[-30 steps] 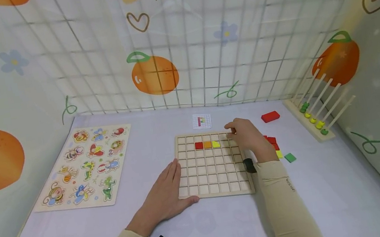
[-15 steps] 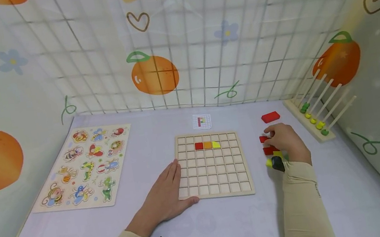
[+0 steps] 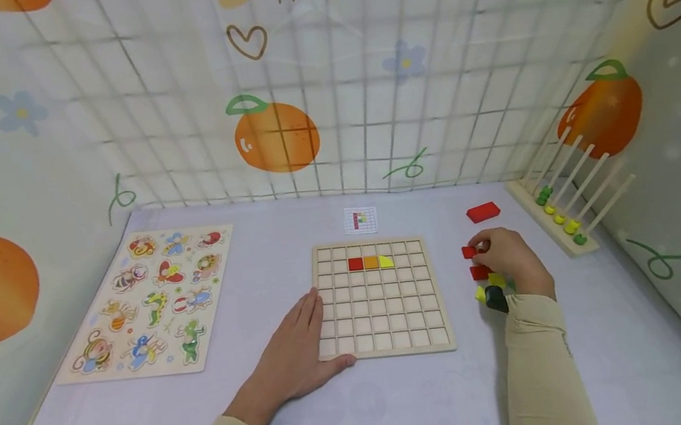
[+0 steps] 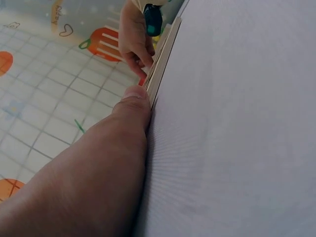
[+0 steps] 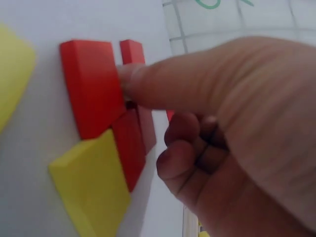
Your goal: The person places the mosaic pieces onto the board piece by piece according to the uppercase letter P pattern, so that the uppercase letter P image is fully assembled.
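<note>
My left hand (image 3: 288,347) lies with straight fingers along the left edge of a wooden grid board (image 3: 378,303), its thumb by the front corner. One row of the grid holds a red tile (image 3: 355,264), an orange tile (image 3: 371,262) and a yellow piece (image 3: 386,262) with a slanted corner. To the right of the board, my right hand (image 3: 511,260) pinches a small red tile (image 3: 468,252) in a loose group; its index fingertip is hidden in the right wrist view. Beside it lie another red tile (image 5: 94,89) and a yellow tile (image 5: 91,182).
A printed pattern card (image 3: 360,220) lies behind the board. Further right are a red block (image 3: 483,212) and a peg stand (image 3: 555,219) with green and yellow beads. An insect picture puzzle (image 3: 147,302) lies at the left. Patterned curtains surround the table.
My right hand has left the board's back right corner and moved right to the loose tiles, where it takes hold of a red one. The left hand has stayed at the board.
</note>
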{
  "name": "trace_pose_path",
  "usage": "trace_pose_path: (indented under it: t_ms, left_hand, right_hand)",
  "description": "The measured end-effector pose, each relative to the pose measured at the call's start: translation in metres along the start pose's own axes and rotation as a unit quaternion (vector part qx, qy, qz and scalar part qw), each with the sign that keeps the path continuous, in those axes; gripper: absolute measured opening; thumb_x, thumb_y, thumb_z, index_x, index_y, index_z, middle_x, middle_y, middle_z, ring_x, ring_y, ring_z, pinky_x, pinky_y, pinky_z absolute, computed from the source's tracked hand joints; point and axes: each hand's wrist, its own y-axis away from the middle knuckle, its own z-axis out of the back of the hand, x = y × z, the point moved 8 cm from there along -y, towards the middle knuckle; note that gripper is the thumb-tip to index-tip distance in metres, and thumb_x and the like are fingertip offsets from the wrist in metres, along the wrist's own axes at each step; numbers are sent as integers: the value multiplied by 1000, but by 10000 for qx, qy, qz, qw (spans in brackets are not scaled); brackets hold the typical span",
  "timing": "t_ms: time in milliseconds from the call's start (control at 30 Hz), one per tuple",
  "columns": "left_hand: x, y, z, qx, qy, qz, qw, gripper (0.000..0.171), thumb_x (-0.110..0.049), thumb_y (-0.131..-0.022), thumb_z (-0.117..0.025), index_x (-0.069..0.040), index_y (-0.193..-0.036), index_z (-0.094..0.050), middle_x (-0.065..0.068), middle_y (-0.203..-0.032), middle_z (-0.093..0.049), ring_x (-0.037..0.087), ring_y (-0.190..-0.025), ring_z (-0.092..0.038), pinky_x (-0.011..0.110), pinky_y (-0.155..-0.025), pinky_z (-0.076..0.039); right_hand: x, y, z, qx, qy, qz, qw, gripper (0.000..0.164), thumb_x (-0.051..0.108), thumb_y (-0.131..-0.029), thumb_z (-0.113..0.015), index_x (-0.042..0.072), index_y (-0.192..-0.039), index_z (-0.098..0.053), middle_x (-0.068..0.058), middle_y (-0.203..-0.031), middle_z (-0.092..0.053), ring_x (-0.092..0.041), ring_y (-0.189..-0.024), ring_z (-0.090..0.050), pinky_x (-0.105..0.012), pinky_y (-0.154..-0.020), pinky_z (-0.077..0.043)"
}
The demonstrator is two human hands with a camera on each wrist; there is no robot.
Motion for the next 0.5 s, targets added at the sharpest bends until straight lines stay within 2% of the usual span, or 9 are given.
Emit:
trace_pose_path:
  t_ms: [267, 500]
  left_hand:
    - [-2, 0, 1, 1, 10, 5, 10000, 120, -87, -85, -44, 3, -161, -21, 17, -171, -17, 31, -157, -24, 42, -125, -31]
    - [-2, -1, 2, -4, -32, -31, 10000, 119, -87, -86, -42, 3, -161, -21, 18, -171, -16, 31, -158, -23, 41, -125, -31]
  right_hand:
    - [1, -3, -2, -55, 22, 85, 9999, 42, 26, -93, -69, -1, -125, -65, -18, -112, -66, -29, -96, -58, -33, -77, -56]
    - [0, -2, -2, -64, -96, 65, 9999, 45, 31, -94, -66, 2, -127, -64, -18, -117, -65, -29, -101, -58, -34, -80, -56]
